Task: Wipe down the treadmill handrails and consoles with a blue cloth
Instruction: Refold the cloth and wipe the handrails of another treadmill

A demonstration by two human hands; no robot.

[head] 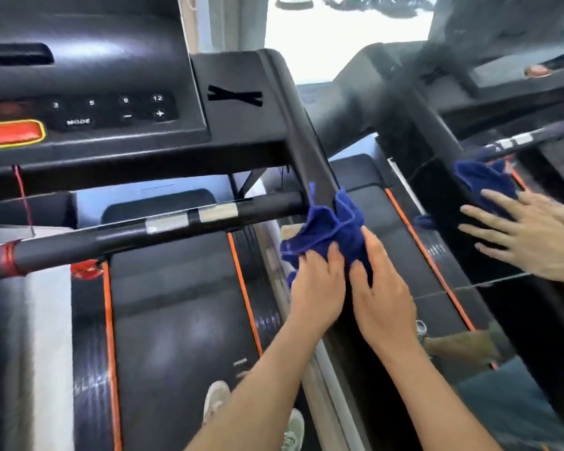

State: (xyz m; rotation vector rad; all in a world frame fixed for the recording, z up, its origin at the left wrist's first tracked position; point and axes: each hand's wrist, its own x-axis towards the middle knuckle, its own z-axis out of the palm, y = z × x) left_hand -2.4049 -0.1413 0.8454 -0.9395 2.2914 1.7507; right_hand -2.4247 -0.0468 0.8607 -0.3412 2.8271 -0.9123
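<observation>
Handrail step here, I reckon. The blue cloth (326, 229) was bunched around the right handrail (311, 157), just below the console (95, 92). The left hand (319, 288) had its fingers curled into the cloth. The right hand (385, 301) pressed it with fingers mostly straight. Next up was probably sliding the wrapped cloth along the rail, then the front bar (127, 234).

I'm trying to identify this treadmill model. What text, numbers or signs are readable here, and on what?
"MODE": console keypad.
"9", "12": keypad, top row.
"−", "+": keypad, below those.
Two keys left of "9": blurred.
Lettering on the deck side rail: blurred.
No brand readable.
</observation>
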